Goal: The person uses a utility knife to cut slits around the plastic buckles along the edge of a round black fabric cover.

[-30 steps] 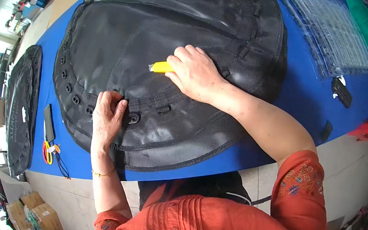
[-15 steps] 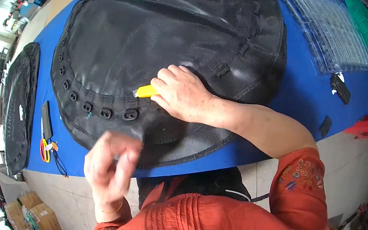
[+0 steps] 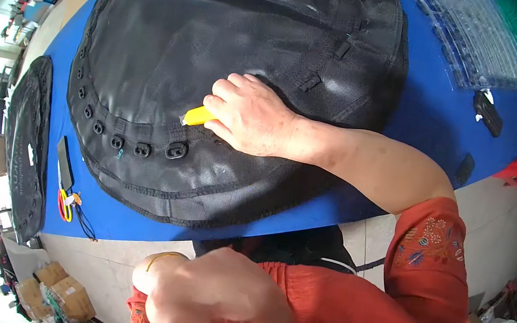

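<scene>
A large round black mesh mat [image 3: 155, 41] with a row of black buckle-like pieces [image 3: 142, 149] along its near left edge covers much of the blue table [image 3: 117, 227]. My right hand [image 3: 249, 115] is closed around a yellow cutter [image 3: 198, 116], whose tip points left just above the mat, near the stitched band. Close to the camera, in front of my body, my left hand [image 3: 217, 305] is blurred with its fingers curled. Whether it holds anything cannot be made out.
A second black mat [image 3: 28, 150] lies at the left. Scissors [image 3: 65, 201] with red and yellow handles lie on the table's left part. Stacked clear plastic pieces [image 3: 473, 40] and a black object [image 3: 487, 112] are at the right. Cardboard boxes [image 3: 71, 298] stand on the floor.
My left hand has left the mat's edge and come back toward my body, close to the camera. My right hand, with the cutter, has moved left and nearer the buckle row.
</scene>
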Tool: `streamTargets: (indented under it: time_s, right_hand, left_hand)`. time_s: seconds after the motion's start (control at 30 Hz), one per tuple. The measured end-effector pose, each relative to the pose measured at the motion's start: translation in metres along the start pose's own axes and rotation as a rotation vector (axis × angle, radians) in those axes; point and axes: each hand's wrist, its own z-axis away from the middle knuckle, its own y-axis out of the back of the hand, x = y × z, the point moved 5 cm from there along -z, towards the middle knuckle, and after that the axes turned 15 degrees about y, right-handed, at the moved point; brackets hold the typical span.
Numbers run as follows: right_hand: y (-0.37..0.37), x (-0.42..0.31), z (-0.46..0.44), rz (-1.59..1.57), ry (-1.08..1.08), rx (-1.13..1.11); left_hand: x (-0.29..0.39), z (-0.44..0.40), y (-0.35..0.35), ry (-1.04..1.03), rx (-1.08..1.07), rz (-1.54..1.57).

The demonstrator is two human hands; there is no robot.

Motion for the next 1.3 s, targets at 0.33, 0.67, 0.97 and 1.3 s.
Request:
streamTargets:
  time_s: [0.33, 0.67, 0.97, 1.3]
  right_hand:
    - [-0.002, 0.000, -0.001, -0.018, 0.000, 0.011]
    - [-0.001, 0.000, -0.001, -0.006, 0.001, -0.005]
    - [-0.004, 0.000, -0.002, 0.003, 0.006, -0.011]
    - [-0.003, 0.001, -0.002, -0.011, -0.007, -0.028]
  left_hand:
    - [0.022, -0.020, -0.037, -0.813, 0.027, -0.129]
    - [-0.014, -0.027, -0.053, -0.673, -0.008, 0.678]
    - [0.039, -0.039, -0.061, 0.171, -0.728, 0.419]
    - [0.019, -0.061, -0.062, 0.190, -1.004, -0.046]
